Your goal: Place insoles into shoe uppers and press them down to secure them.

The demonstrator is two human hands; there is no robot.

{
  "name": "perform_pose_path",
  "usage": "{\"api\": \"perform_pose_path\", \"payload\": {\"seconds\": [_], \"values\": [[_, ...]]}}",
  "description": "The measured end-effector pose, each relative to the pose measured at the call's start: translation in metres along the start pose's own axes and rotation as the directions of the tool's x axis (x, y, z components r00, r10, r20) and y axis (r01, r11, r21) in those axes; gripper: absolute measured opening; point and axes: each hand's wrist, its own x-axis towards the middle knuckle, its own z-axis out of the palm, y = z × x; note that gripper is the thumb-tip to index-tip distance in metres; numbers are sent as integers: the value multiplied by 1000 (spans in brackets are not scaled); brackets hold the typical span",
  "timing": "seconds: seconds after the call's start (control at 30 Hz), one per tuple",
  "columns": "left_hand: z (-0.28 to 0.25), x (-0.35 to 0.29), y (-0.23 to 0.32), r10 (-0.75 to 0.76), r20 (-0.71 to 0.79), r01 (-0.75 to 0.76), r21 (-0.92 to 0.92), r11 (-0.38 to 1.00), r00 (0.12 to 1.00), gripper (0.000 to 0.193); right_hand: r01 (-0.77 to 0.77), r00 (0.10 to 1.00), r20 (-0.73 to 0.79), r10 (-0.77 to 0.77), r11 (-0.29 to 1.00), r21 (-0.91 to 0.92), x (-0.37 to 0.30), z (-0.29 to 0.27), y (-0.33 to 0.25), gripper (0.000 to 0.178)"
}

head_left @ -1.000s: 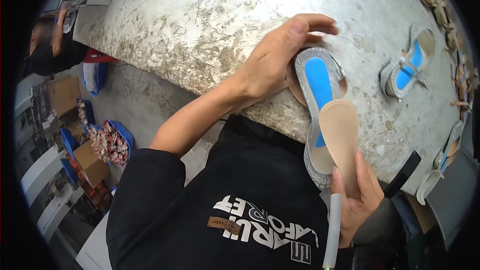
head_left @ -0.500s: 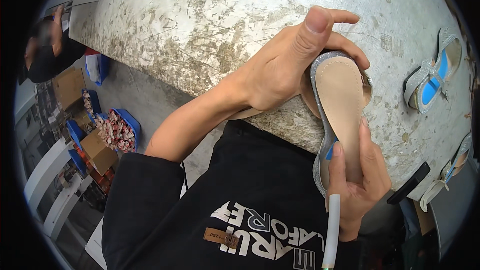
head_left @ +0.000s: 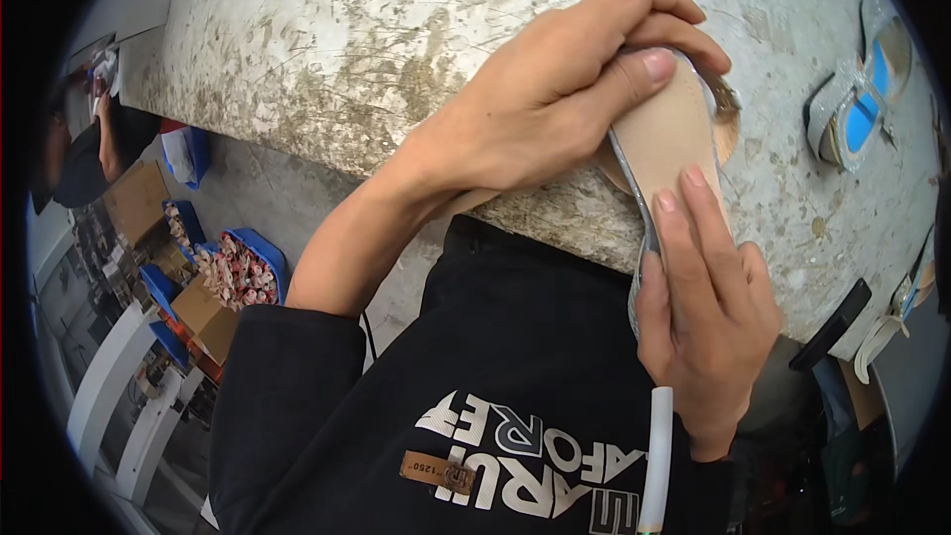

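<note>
A silver glitter shoe with a beige insole (head_left: 666,129) lies at the front edge of the worktable, its broad end pointing away from me. My left hand (head_left: 545,104) wraps round that far end, thumb pressed on the insole and fingers curled over the far side. Lower down, my right hand (head_left: 708,307) grips the narrow part, two fingertips flat on the insole and the thumb along the left edge. My palm and fingers hide the near end. Beyond them, a silver strapped shoe with a blue patch inside (head_left: 862,114) sits on the table at right.
The scuffed worktable (head_left: 327,59) spans the top. At right are a black bar-shaped object (head_left: 832,325) and part of another shoe (head_left: 916,287). A white tube (head_left: 657,456) rises below my right hand. Blue baskets (head_left: 277,253) stand on the floor at left, near another person (head_left: 94,154).
My left thumb has come down from its raised position onto the insole. My right fingers have slid up along the insole, and the blue patch near the heel no longer shows.
</note>
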Motion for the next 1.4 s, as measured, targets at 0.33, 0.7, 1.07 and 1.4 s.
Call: {"api": "perform_pose_path", "payload": {"seconds": [0.33,0.7,1.07,1.4], "values": [[3,4,-4,178,36,-182,197,963,983,29,-48,998,26,56,968,-246,6,-15,-23,91],[-43,-69,43,52,-407,-36,47,998,912,49,-163,871,-487,62,973,-167,-95,-37,-21,72],[-18,-66,41,-52,-610,342,370,864,791,25,213,966,-111,-234,962,-173,1,26,-14,54],[-61,23,9,229,389,-451,744,494,892,53,15,991,-136,-9,999,44,42,40,-25,91]]}}
